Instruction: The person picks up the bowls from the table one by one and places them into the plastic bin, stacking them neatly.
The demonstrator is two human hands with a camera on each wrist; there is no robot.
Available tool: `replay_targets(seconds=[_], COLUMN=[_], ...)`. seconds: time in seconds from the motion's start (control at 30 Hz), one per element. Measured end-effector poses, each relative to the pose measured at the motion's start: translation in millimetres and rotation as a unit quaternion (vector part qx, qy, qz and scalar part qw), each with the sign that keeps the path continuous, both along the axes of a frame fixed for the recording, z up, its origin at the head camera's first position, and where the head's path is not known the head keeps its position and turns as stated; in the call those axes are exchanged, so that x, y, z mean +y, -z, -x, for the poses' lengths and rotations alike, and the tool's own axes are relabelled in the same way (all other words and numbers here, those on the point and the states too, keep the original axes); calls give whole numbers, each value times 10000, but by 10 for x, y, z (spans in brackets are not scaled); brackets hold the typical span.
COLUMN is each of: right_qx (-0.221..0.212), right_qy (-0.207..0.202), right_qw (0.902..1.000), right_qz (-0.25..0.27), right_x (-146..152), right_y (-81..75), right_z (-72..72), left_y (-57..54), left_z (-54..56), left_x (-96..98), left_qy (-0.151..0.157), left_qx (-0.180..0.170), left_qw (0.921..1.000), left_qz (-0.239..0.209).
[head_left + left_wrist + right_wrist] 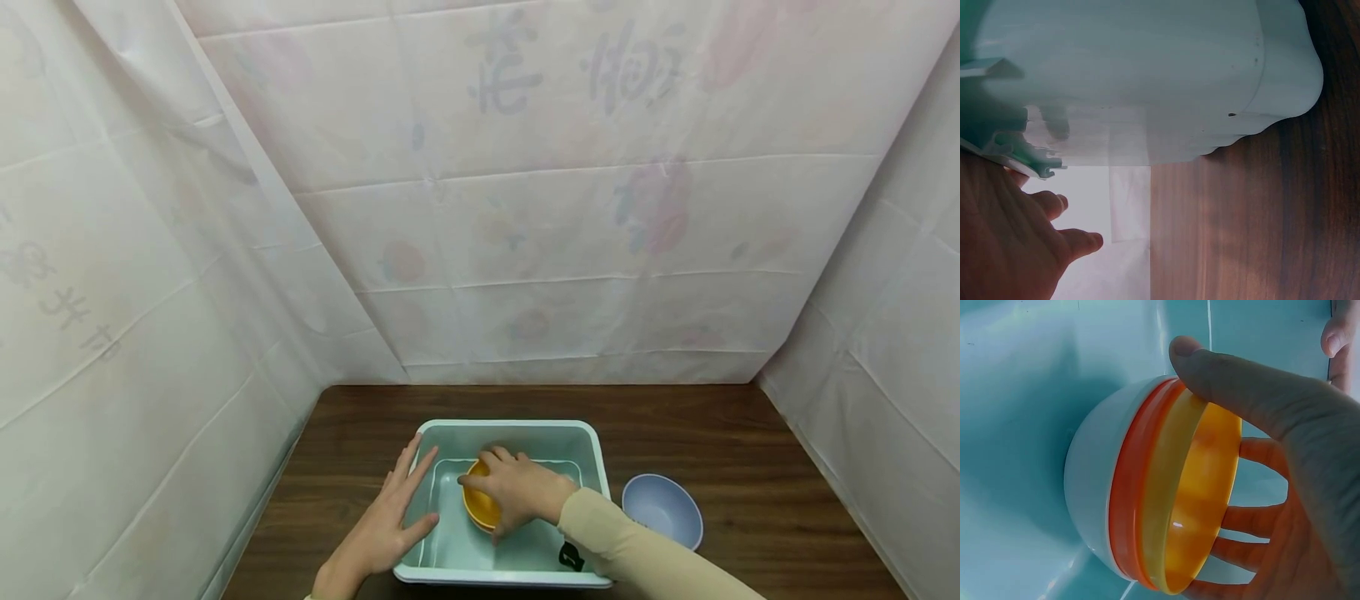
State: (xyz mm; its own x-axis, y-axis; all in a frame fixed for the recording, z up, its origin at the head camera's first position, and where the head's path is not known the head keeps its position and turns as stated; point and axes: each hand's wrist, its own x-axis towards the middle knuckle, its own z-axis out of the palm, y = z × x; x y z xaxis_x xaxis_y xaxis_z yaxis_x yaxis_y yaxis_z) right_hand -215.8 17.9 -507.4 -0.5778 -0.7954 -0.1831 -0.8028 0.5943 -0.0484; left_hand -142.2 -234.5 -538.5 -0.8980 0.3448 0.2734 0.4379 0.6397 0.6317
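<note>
A stack of nested bowls (pixel 1147 487) is inside the light green plastic tub (pixel 502 577). The yellow bowl (pixel 480 504) is innermost, with an orange bowl (pixel 1127 487) around it and a pale bowl (pixel 1091 481) outermost. My right hand (pixel 521 487) reaches into the tub and grips the stack, thumb on one side of the rim and fingers on the other. At the tub's left side, my left hand (pixel 386 521) lies with fingers spread and fairly straight. In the left wrist view this hand (pixel 1010 231) is against the tub's edge.
A blue-violet bowl (pixel 662 510) stands on the dark wooden table (pixel 360 417), just right of the tub. A small black item (pixel 572 556) shows near the tub's front right corner. White printed sheets (pixel 525 250) hang behind and at both sides.
</note>
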Motion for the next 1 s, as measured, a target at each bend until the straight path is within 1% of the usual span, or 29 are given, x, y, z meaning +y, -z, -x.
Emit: replay_targets(seconds=[0.23, 0.47, 0.6, 0.73, 0.9, 1.0], right_qx=[32, 131, 181, 318, 346, 270], right_qy=[11, -77, -111, -100, -25, 3], right_qw=[10000, 9999, 9997, 9993, 9993, 9994], right_qz=[-22, 25, 84, 147, 160, 212], right_x=[-5, 8, 9, 4, 22, 52], right_y=[31, -8, -23, -33, -108, -182], right_z=[-2, -19, -2, 20, 35, 34], left_y=[11, 9, 0, -4, -4, -1], left_z=[-17, -19, -10, -1, 18, 25], left_x=[1, -1, -5, -16, -31, -35], left_qy=[-41, -34, -10, 3, 26, 37], left_qx=[-39, -13, -15, -16, 11, -35], left_qw=[10000, 10000, 10000, 10000, 10000, 10000], left_qz=[2, -9, -19, 12, 27, -13])
